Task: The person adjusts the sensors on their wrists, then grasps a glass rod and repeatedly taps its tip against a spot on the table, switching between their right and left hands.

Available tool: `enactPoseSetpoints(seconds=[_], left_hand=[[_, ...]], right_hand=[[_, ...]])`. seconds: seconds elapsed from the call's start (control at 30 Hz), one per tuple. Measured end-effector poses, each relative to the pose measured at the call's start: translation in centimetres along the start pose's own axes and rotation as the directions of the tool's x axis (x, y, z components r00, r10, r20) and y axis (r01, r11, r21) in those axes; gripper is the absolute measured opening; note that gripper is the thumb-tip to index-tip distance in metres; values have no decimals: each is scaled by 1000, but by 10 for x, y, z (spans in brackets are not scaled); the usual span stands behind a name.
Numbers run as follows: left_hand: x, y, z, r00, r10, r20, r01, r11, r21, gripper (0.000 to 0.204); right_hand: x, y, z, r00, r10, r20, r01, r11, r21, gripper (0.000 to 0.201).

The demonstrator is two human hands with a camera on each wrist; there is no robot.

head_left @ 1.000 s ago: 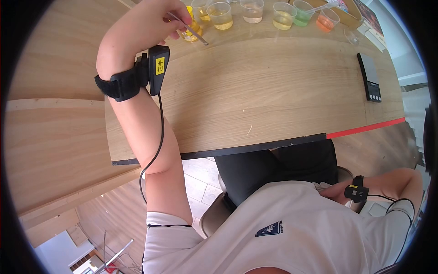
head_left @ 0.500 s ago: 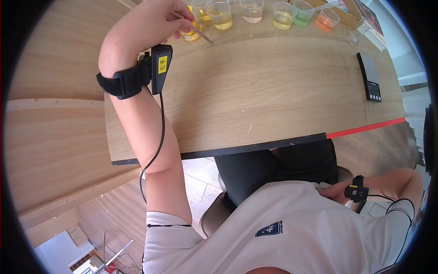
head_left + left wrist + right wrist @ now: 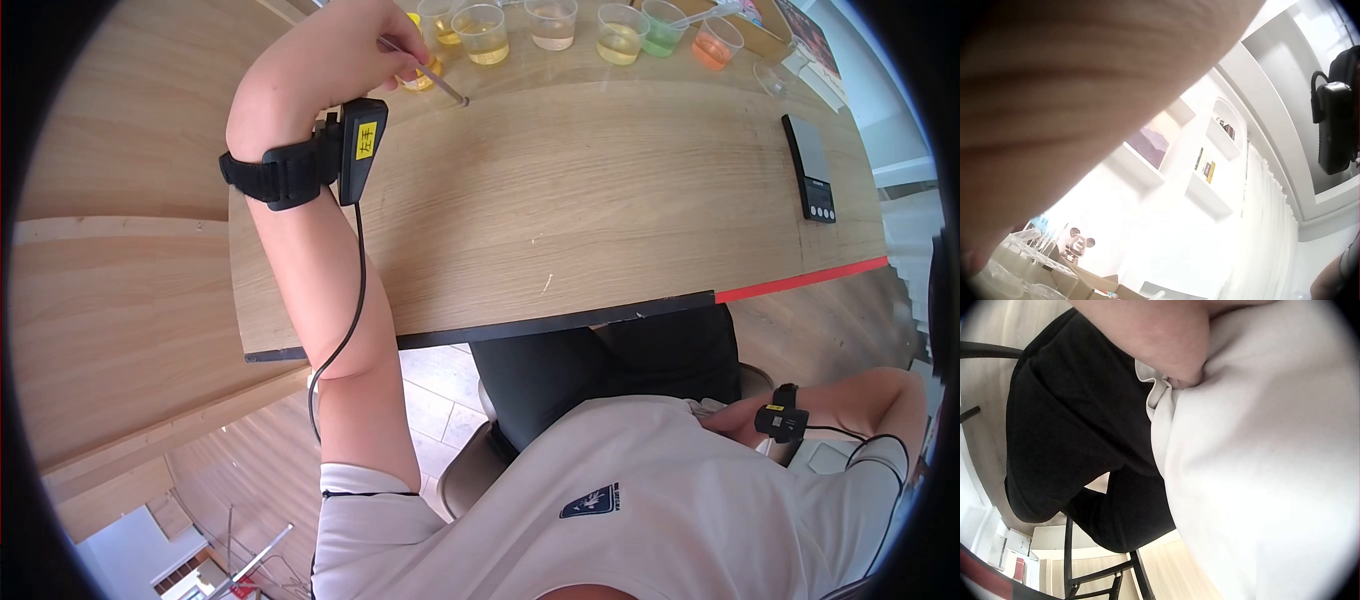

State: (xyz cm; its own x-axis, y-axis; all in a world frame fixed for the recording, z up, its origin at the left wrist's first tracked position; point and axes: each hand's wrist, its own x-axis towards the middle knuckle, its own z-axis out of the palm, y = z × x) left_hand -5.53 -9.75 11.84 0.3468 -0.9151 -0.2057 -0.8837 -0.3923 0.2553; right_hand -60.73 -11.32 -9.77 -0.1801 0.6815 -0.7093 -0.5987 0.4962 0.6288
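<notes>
In the head view my left hand (image 3: 365, 45) is over the far left of the table, pinching a thin greyish stick (image 3: 450, 92) between thumb and fingers. The stick slants down to the right, its darker tip close over the tabletop. Just behind those fingers stands a container with yellow on it (image 3: 420, 80), partly covered by the hand. My right hand (image 3: 732, 420) is low at my waist against the pale shirt (image 3: 1229, 444). Shirt folds hide its fingertips in the right wrist view, so I cannot tell whether it grips the cloth.
Along the table's far edge are clear cups of pale yellow liquid (image 3: 482, 45), green liquid (image 3: 660, 38) and orange liquid (image 3: 714, 52). A white plastic dropper or spoon (image 3: 705, 17) lies across the green one. A black digital scale (image 3: 808, 165) sits at the right.
My left hand and wrist have shifted slightly right, and the stick's tip has moved a little right and toward me. The right hand stays where it was.
</notes>
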Motion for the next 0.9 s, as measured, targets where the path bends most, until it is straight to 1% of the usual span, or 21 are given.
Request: enactPoseSetpoints(seconds=[0.07, 0.13, 0.2, 0.37, 0.43, 0.53, 0.6, 0.63, 0.7, 0.9], left_hand=[[1, -2, 1, 1000, 2, -3, -2, 1000, 1, 19], [2, -4, 1, 1000, 3, -7, -3, 1000, 4, 18], [3, -6, 1, 1000, -15, -7, 14, 999, -35, 18], [4, -6, 2, 1000, -26, 6, 26, 999, -28, 16], [4, -7, 1, 999, -32, 1, 32, 999, -19, 15], [5, -8, 1, 1000, -23, 14, 24, 998, -55, 15], [2, -4, 0, 999, -36, -14, 36, 999, -22, 16], [3, -4, 1, 999, -35, -13, 35, 999, -23, 16], [2, -6, 3, 998, -44, -56, 42, 999, -26, 18], [0, -4, 2, 998, -25, -53, 26, 1000, 10, 22]], right_hand=[[3, 0, -4, 1000, 24, 14, -24, 1000, 17, 29], [1, 0, -2, 1000, 23, 9, -24, 999, 22, 29], [-2, -1, 1, 1000, 23, 5, -23, 999, 25, 28], [-11, 0, 8, 1000, 1, -16, -1, 1000, 8, 30], [-6, 0, 2, 1000, -1, -7, 2, 1000, 10, 31], [-10, -1, 6, 1000, 7, -1, -7, 1000, 13, 32], [-12, -1, 10, 1000, 16, -4, -16, 1000, 13, 32], [-13, 0, 10, 1000, 12, -8, -12, 1000, 16, 32], [-13, 0, 11, 1000, 7, -12, -7, 1000, 18, 32], [-10, 0, 10, 1000, 4, 2, -4, 1000, 23, 32]])
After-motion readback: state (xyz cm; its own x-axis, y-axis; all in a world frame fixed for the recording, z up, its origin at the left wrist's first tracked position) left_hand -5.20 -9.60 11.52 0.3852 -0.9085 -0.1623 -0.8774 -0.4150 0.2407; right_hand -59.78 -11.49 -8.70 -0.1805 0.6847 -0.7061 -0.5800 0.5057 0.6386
